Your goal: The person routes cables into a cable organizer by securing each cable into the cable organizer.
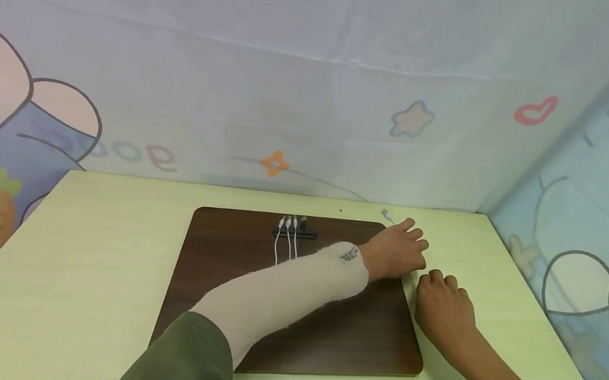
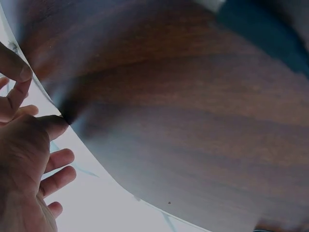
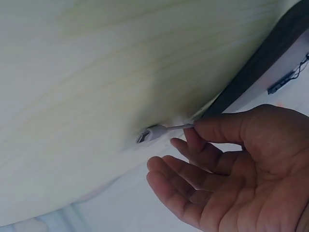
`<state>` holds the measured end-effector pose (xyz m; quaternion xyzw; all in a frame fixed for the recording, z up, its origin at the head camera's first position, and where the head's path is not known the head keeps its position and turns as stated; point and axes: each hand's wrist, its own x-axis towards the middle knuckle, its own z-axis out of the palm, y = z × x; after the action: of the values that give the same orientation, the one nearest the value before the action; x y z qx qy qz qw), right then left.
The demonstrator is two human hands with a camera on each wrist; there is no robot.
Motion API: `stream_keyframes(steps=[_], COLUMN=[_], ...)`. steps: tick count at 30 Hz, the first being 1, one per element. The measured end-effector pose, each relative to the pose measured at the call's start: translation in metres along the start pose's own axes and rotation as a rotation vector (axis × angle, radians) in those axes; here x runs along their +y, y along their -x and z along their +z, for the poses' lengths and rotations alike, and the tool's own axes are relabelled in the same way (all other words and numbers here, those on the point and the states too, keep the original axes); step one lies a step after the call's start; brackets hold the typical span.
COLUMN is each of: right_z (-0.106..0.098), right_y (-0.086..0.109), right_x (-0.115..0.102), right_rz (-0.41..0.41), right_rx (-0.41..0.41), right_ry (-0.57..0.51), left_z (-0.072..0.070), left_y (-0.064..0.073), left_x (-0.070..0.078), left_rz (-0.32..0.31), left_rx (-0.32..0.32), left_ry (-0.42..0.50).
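At the right edge of a dark brown board, the left hand (image 1: 396,250) pinches a thin white USB cable (image 1: 411,284) by the thumb; the index finger is largely hidden in the left wrist view, the other fingers spread loosely. Closer to the body, the right hand (image 1: 445,309) pinches that cable between thumb and index finger, just behind a white plug (image 3: 150,133). This plug hangs over the table in the right wrist view and is hidden in the head view. Another white plug (image 1: 387,214) lies beyond the left hand, near the table's far edge.
The brown board (image 1: 343,340) lies on a pale wooden table (image 1: 73,263). On its far part sits a black hub (image 1: 307,235) with several connectors, white cables running from it under the left forearm (image 1: 292,290). A printed curtain (image 1: 294,87) stands behind the table.
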<state>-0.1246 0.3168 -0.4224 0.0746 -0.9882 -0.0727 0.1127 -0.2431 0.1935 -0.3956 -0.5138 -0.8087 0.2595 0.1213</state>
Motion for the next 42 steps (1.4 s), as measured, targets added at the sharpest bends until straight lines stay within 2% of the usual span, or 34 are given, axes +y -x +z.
stream_keyframes(steps=[4,10,22,30,37,42], right_z=[-0.002,-0.006,-0.01,-0.013,-0.016,-0.019], right_y=[0.002,0.007,0.016,0.016,0.015,0.013], right_x=[-0.001,-0.003,-0.008,-0.012,-0.015,-0.021], right_rz=[-0.014,-0.006,-0.056,-0.054,-0.068,-0.073], right_rx=[0.046,0.073,0.123,0.092,0.075,0.062], right_ry=[0.014,-0.011,-0.004,-0.011,-0.015,-0.024], left_z=[0.001,0.004,0.015,0.017,0.021,0.03], left_y=[-0.003,-0.005,-0.001,0.002,0.01,0.019], left_x=[0.001,-0.001,-0.019,-0.033,-0.047,-0.059], left_rz=[-0.002,0.007,-0.09,-0.128,-0.138,-0.172], left_rx=[0.001,0.007,0.03,0.078,0.094,0.105], left_ry=[-0.005,-0.01,-0.021,-0.019,0.007,0.029])
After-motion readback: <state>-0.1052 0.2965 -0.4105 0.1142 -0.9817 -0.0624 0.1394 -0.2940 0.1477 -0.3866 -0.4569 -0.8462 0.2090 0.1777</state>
